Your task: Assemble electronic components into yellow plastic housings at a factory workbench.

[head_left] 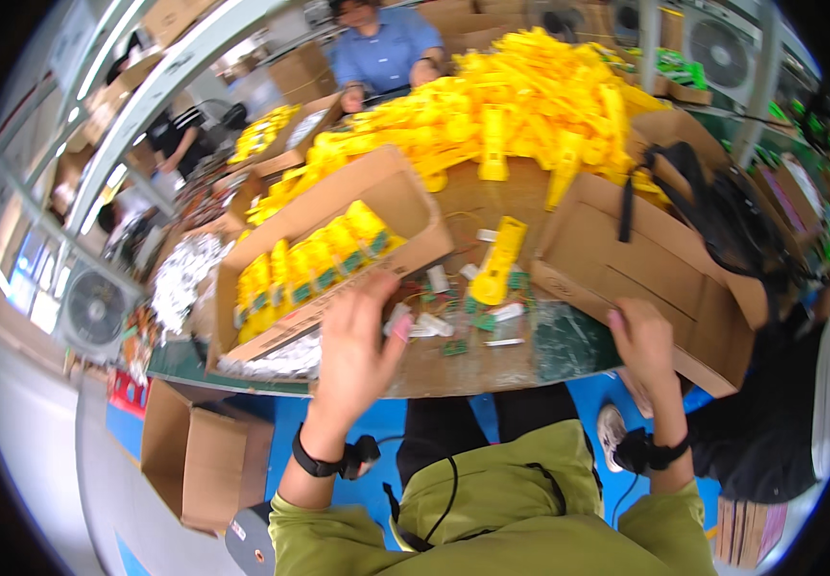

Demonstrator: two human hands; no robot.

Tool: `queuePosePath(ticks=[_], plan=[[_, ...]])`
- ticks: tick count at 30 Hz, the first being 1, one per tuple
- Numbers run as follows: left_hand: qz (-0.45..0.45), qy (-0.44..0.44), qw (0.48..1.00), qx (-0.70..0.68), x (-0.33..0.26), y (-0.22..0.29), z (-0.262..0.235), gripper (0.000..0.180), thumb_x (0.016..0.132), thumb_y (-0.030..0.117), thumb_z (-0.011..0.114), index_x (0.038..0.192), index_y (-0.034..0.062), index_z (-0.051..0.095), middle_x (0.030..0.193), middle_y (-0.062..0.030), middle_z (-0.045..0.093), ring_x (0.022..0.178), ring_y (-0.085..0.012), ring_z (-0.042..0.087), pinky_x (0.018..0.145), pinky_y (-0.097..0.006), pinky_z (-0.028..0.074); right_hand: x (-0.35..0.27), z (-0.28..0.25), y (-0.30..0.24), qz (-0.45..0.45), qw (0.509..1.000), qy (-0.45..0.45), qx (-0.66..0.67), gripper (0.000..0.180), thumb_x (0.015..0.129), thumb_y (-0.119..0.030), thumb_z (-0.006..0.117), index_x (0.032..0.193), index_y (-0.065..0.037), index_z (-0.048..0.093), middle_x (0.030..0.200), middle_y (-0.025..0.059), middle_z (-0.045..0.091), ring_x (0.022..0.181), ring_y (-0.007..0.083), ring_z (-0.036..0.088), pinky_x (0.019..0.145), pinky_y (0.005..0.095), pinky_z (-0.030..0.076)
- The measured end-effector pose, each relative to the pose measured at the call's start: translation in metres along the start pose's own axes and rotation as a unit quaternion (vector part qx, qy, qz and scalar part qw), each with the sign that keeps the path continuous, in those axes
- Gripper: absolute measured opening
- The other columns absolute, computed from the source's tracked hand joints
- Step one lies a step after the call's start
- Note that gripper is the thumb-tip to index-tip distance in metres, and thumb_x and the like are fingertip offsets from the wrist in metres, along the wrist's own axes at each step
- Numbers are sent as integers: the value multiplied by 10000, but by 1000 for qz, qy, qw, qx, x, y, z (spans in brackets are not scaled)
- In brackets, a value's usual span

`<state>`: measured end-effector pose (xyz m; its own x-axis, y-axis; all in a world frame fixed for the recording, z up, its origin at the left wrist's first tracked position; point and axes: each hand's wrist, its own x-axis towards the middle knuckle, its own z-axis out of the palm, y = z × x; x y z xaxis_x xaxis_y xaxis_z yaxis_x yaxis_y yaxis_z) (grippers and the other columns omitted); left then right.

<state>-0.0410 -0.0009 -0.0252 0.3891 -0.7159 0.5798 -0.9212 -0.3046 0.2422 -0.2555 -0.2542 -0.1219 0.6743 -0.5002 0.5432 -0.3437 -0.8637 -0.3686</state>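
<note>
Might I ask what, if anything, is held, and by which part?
Left hand: nothing visible; whether the right hand grips the empty brown cardboard box by its rim is unclear.

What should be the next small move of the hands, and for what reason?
Perhaps the left hand should reach for the loose yellow piece. The hand looks open, fingers close to the left carton, while that piece lies apart on the table, near small green boards.

Left carton: to my left on the desk, clustered pieces inside
Right carton: desk's near right corner
Heap: toward the far edge, behind both cartons
Circuit boards: between cartons, toward my edge
Lone piece: among the boards
</note>
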Motion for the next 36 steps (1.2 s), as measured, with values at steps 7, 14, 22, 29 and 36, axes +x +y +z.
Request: queuePosePath(ticks=[7,14,22,29,36], plan=[[-111,-65,961,244,-48,-106,-30,236,685,103,649,889,58,540,818,-98,533,807,-285,517,710,-422,404,21,-7,-50,-12,972,3,235,165,831,-73,495,964,6,551,871,136,553,762,228,557,672,298,451],[-35,-104,978,177,-49,-89,-48,132,691,61,615,756,54,500,759,-99,494,757,-286,505,647,-376,425,64,11,-71,130,832,-236,485,341,895,-269,451,1146,-38,458,996,84,539,824,140,547,763,266,426],[48,-181,965,182,-106,-8,-90,148,573,77,548,714,75,503,670,-69,422,645,-228,474,532,-326,387,70,23,-78,199,750,-314,547,767,809,-595,402,1353,-91,209,1255,132,392,1111,203,447,914,347,350],[117,-302,942,91,-179,77,-95,204,626,136,536,828,112,517,694,-2,397,647,-128,468,479,-238,359,24,-46,-89,131,755,-324,555,888,711,-417,611,1375,-61,140,1333,142,290,1230,233,312,999,345,250],[108,-368,921,-73,-245,88,-27,191,696,131,525,877,131,465,772,-8,419,710,-140,475,532,-223,420,-77,-36,-34,227,725,-400,512,809,646,-88,611,1352,-25,221,1350,112,268,1257,186,233,1025,290,175]])
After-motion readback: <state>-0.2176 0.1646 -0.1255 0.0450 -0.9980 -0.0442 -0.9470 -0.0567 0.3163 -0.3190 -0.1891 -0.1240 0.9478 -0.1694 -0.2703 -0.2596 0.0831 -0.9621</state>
